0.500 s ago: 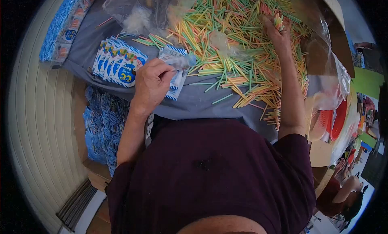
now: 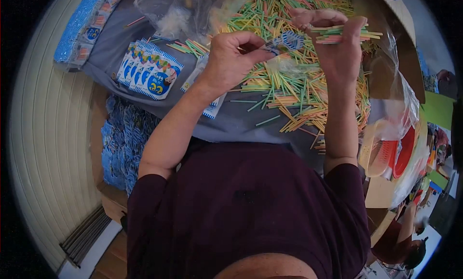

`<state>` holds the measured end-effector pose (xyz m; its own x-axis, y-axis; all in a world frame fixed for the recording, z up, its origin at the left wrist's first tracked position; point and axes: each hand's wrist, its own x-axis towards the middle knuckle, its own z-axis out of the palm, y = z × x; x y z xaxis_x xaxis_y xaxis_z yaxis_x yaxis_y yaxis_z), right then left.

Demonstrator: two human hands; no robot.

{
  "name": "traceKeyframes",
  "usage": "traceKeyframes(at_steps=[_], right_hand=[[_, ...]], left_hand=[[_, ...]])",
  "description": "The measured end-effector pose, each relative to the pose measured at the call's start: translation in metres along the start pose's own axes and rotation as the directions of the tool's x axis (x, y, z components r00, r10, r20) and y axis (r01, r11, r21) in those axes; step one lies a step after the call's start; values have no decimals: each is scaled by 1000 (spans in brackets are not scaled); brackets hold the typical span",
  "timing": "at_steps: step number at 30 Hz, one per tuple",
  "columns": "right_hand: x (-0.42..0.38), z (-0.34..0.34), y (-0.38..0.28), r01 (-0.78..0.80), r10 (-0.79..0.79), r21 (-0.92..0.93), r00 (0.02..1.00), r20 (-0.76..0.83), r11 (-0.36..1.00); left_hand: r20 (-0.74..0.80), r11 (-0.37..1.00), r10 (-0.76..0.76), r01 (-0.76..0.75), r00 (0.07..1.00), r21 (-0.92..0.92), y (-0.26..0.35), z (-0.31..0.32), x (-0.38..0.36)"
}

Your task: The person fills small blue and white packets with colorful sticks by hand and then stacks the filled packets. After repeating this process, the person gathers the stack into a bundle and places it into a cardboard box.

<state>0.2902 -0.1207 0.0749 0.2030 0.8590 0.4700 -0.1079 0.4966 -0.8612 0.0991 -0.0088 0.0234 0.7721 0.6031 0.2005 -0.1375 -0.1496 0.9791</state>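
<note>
My left hand (image 2: 229, 59) pinches a small plastic packet (image 2: 289, 41) with blue-striped edges between thumb and fingers. To its right, my right hand (image 2: 340, 57) grips a bundle of thin coloured sticks (image 2: 329, 35) in green, pink and yellow, lying roughly level across the fingers. Both hands are raised over a large loose pile of the same sticks (image 2: 289, 88) on a grey cloth (image 2: 231, 127). Beneath my left wrist lie more flat packets (image 2: 212, 109), partly hidden. Left of them is a fanned row of filled-looking blue and white packets (image 2: 150, 72).
A clear plastic bag (image 2: 178, 9) lies at the back. At far left is a long clear pack of blue-edged packets (image 2: 82, 31); below it, a box holds many blue wrappers (image 2: 128, 144). Red baskets (image 2: 404, 151) stand at right, and another person (image 2: 398, 240) is beyond.
My left hand has lifted a packet up and to the right from the packets on the cloth. My right hand has raised its sticks off the pile and turned them level.
</note>
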Motion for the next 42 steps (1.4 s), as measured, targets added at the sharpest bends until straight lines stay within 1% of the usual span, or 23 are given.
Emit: traceKeyframes(at_steps=[1, 3, 5, 7, 8, 10, 12, 14, 16, 17, 20, 23, 25, 27, 29, 31, 33, 35, 36, 38, 39, 41, 42], right_hand=[[0, 4, 2, 3, -3, -3, 1000, -1, 1000], [-3, 10, 9, -92, 81, -100, 991, -109, 991], [-7, 16, 11, -82, 75, -70, 992, -104, 994], [-8, 14, 13, -131, 105, -198, 985, -136, 972], [-8, 11, 13, -128, 102, -199, 986, -135, 972], [-9, 5, 10, 18, -10, 79, 994, -106, 997], [-6, 3, -1, 57, -50, 115, 997, -59, 992], [-6, 3, -4, 93, -91, 149, 996, -17, 985], [-6, 6, 2, -19, 18, -223, 1000, -7, 975], [-11, 10, 5, -220, 169, -435, 974, -154, 873], [-15, 10, 17, -296, 227, -508, 954, -195, 809], [-15, 15, 11, -337, 275, -449, 940, -200, 827], [-10, 24, 3, -388, 328, -365, 919, -218, 846], [-6, 21, -2, -348, 304, -354, 937, -173, 868], [-1, 22, -8, -310, 272, -392, 950, -150, 866], [4, 27, -5, -177, 127, -265, 973, -193, 948], [9, 29, -6, -140, 97, -237, 978, -185, 961], [11, 33, 3, 45, -105, -221, 958, -269, 974], [9, 33, 2, 48, -109, -222, 956, -271, 974], [4, 34, 2, -106, 67, -552, 994, -90, 827], [2, 40, 2, -40, -14, -645, 997, -79, 763], [0, 40, -2, -100, 34, -608, 992, -120, 788], [-3, 38, -1, -165, 88, -567, 983, -159, 807]], left_hand=[[25, 998, 13, -11, 1000, -61, 0, 4, 3], [49, 992, 30, -24, 998, -124, -1, 10, 7], [59, 998, 53, -51, 997, -44, -3, 14, 9], [58, 999, 35, -34, 998, -23, -2, 17, 8], [57, 1000, 14, -14, 998, -1, -1, 17, 7], [66, 1000, -2, 1, 998, 9, 1, 15, 7], [75, 1000, -25, 24, 997, 15, -1, 13, 7], [108, 998, 11, -18, 994, 64, -6, 13, 9], [110, 999, 36, -35, 993, -11, -9, 18, 9], [104, 995, 61, -52, 993, -83, -10, 20, 10], [96, 996, 83, -80, 992, -43, -14, 23, 11], [97, 998, 56, -60, 994, 32, -10, 21, 10], [115, 981, -103, 83, 988, 173, 2, 21, 13], [113, 989, -122, 130, 986, -75, -9, 22, 15], [106, 926, -129, 158, 986, -344, -17, 25, 16], [117, 915, -100, 137, 988, -379, -14, 23, 21], [110, 906, -79, 118, 991, -406, -11, 20, 25], [117, 870, -107, 150, 987, -470, -11, 20, 26], [121, 871, -105, 150, 987, -467, -13, 18, 25], [89, 837, -98, 131, 991, -532, -20, 12, 23], [83, 840, -104, 133, 991, -527, -22, 10, 21], [35, 866, -75, 83, 997, -492, -24, 6, 18], [16, 927, -98, 97, 995, -363, -13, 5, 16]])
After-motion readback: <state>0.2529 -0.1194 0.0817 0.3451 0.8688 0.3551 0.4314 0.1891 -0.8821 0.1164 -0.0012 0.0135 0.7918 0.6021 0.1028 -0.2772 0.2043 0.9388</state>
